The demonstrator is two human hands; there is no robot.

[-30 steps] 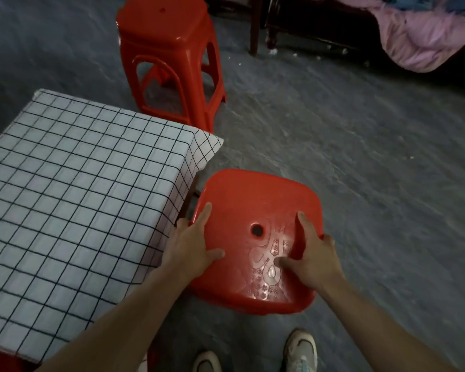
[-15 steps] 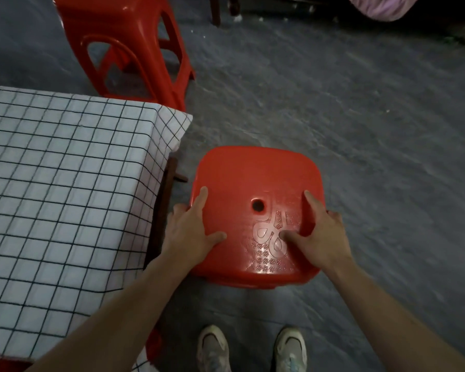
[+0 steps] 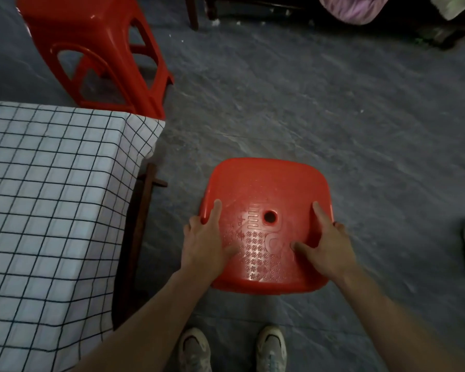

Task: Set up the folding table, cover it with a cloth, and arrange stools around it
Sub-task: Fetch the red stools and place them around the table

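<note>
Fingers [image 3: 214, 210] of left hand [image 3: 206, 245] and right hand [image 3: 329, 248] clamp red stool [image 3: 269, 183] at its side edges, thumbs on seat. Gap separates it from worktop [image 3: 142, 210] under checked cloth [image 3: 51, 197]. Open grey floor [image 3: 333, 116] to the right. Second stool [image 3: 91, 36] beyond worktop corner.

Worktop [image 3: 141, 224]: left, cloth [image 3: 51, 197] on it, overhanging its right edge.
Near stool [image 3: 266, 183]: on floor [image 3: 333, 116], right of the worktop, apart; left hand [image 3: 204, 245] grips its left edge, right hand [image 3: 326, 249] its right.
Far stool [image 3: 91, 30]: behind worktop's far-right corner.
</note>
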